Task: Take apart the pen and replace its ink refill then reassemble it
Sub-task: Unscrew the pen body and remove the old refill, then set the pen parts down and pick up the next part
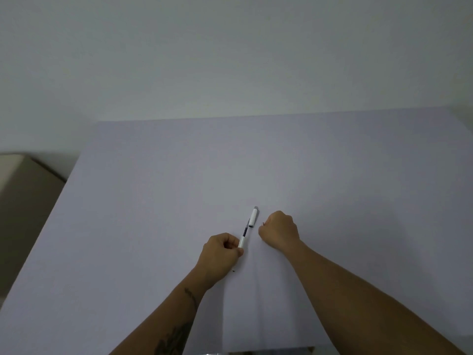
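**Pen Part-Dismantled, Refill Exposed**

Disassembly is judged under way. The white front barrel point(242, 242) is clamped between the fingers of the left hand point(220, 248), low over the table point(153, 201), presumably to steady it. A dark refill point(246, 228) projects from it toward the white rear barrel point(253, 217), which lies on the table just beyond. The right hand point(279, 231) is closed into a fist beside the rear barrel; a small item point(263, 223) shows at its fingertips, identity not determinable. A small tip point(233, 271) protrudes below the left hand.

Head camera looks forward and down — table point(153, 201) near, wall beyond.
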### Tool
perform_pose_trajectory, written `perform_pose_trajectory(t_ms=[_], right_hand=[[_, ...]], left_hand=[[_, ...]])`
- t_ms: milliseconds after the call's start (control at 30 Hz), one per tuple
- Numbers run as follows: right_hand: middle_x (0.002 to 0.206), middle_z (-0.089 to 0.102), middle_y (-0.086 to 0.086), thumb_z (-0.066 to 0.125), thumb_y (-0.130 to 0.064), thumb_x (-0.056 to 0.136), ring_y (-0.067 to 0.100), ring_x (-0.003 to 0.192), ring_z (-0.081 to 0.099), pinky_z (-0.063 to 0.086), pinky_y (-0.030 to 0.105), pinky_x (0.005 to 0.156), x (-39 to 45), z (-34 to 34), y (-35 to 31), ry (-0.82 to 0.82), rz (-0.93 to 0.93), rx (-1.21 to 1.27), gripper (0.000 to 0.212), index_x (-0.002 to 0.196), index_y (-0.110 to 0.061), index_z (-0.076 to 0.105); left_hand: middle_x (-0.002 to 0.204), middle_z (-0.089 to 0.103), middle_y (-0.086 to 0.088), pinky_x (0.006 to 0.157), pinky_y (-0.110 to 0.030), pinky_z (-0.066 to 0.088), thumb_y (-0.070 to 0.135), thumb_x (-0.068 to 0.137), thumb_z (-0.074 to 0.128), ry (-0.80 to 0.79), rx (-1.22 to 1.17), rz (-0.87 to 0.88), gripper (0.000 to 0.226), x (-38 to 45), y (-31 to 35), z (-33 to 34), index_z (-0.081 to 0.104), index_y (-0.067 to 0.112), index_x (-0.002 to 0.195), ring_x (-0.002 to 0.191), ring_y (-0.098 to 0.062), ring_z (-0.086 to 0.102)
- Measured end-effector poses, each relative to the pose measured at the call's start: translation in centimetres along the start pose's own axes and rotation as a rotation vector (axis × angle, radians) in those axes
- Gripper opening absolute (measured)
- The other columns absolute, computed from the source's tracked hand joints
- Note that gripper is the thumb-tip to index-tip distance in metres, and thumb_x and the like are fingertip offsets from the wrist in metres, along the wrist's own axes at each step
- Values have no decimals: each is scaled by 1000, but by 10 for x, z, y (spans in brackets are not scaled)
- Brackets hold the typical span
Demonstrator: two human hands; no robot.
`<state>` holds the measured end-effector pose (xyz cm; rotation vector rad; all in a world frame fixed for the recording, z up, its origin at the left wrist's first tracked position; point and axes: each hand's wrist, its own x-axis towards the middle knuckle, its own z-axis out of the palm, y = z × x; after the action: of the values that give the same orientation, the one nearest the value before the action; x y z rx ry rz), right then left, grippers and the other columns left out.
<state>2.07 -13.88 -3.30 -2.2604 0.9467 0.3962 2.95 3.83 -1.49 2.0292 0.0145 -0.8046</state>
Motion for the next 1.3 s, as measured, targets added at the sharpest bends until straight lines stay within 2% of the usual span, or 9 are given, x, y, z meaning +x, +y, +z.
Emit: perform_pose_trajectory(t_ms=[100, 267, 433, 567, 767, 900, 967, 1100, 1300], right_hand=[[85, 67, 7, 59, -28, 82, 31, 82, 66, 42, 27, 65, 0, 1, 2, 16, -8, -21, 17, 78, -12, 57], [79, 68, 3, 61, -27, 86, 23, 74, 62, 46, 27, 61, -8, -14, 6, -14, -37, 40, 18, 76, -12, 63], [79, 72, 0, 59, -10, 83, 15, 70, 64, 50, 26, 62, -27, -37, 11, -174, -45, 372, 17, 85, -17, 75], [80, 72, 2, 66, -10, 85, 14, 68, 62, 48, 24, 60, -45, -46, 14, -312, 30, 540, 17, 99, -10, 75], [89, 74, 5, 64, -15, 90, 13, 71, 65, 51, 25, 64, -50, -53, 23, -237, 66, 628, 16, 101, -7, 72], [80, 74, 5, 58, -12, 93, 13, 62, 65, 47, 23, 57, -35, -85, 22, -93, 57, 687, 13, 84, -10, 68], [76, 72, 5, 59, -11, 90, 13, 60, 63, 49, 26, 60, -27, -100, 26, -23, 33, 629, 13, 81, -8, 69], [80, 77, 7, 61, -15, 79, 20, 75, 70, 57, 34, 79, -15, -101, 48, 43, -44, 246, 16, 78, -5, 73], [82, 72, 10, 60, -17, 80, 27, 74, 64, 44, 26, 64, -11, -67, 82, 12, 4, 25, 15, 76, -7, 70]], left_hand=[[67, 60, 2, 69, -33, 54, 11, 81, 69, -14, -18, -10, 10, -1, 0, 3, 67, 17, 74, 64, -17, 55], [69, 62, 1, 68, -33, 55, 11, 79, 71, -7, -15, 0, 8, -5, 6, 7, 66, 16, 74, 63, -16, 56], [69, 60, 3, 54, -18, 42, 10, 80, 73, 6, 4, 35, 8, -11, 17, 17, 66, 14, 79, 59, -9, 53], [71, 61, 2, 45, -12, 40, 11, 81, 74, 18, 27, 69, 7, -14, 23, 31, 68, 11, 84, 58, -8, 53], [75, 64, -2, 55, -20, 46, 10, 80, 75, -4, 56, 84, 9, -20, 31, 46, 70, 8, 87, 62, -13, 56], [81, 66, -4, 64, -23, 50, 12, 81, 75, -9, 78, 68, 8, -17, 31, 50, 70, 11, 87, 70, -16, 60], [85, 67, -5, 71, -29, 56, 13, 81, 75, -3, 94, 63, 7, -15, 30, 52, 69, 13, 85, 73, -18, 62], [84, 68, -6, 74, -35, 58, 11, 81, 74, 13, 108, 51, 6, -13, 28, 57, 68, 13, 81, 73, -20, 63], [77, 64, 0, 62, -23, 48, 13, 83, 70, 24, 166, 25, 3, -11, 21, 61, 67, 12, 83, 68, -15, 57]])
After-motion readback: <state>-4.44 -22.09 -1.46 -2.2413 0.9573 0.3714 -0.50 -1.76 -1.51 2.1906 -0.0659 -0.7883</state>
